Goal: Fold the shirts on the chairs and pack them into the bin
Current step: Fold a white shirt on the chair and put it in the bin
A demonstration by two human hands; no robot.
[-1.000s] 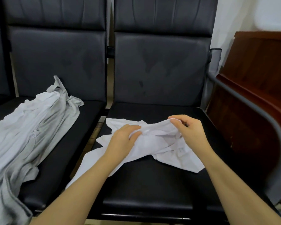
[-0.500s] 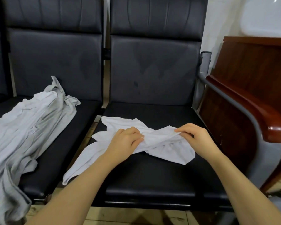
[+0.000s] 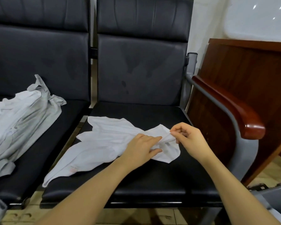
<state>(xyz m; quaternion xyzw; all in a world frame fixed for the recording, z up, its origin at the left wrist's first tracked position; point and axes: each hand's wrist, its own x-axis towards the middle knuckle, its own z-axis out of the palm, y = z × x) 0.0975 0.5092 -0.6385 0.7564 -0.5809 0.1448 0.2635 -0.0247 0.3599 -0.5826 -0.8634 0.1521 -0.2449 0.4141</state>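
Note:
A crumpled white shirt (image 3: 104,140) lies on the seat of the right black chair (image 3: 152,181), one end trailing off the seat's front left corner. My left hand (image 3: 141,148) rests on the shirt's right part, fingers and thumb spread around a fold of cloth. My right hand (image 3: 187,137) pinches the shirt's right edge between thumb and fingertips and lifts it slightly. A grey shirt (image 3: 18,124) lies bunched on the left chair's seat (image 3: 44,146) and hangs over its front. A grey bin corner (image 3: 272,200) shows at the bottom right.
The right chair has a grey metal frame with a red-brown wooden armrest (image 3: 230,109) close to my right hand. A dark wooden panel (image 3: 250,82) stands behind it. Tiled floor (image 3: 133,216) shows under the seats.
The view has drifted left and down. My left hand slid right along the shirt toward my right hand, which stays pinching the right edge. The shirt now lies more stretched out leftward.

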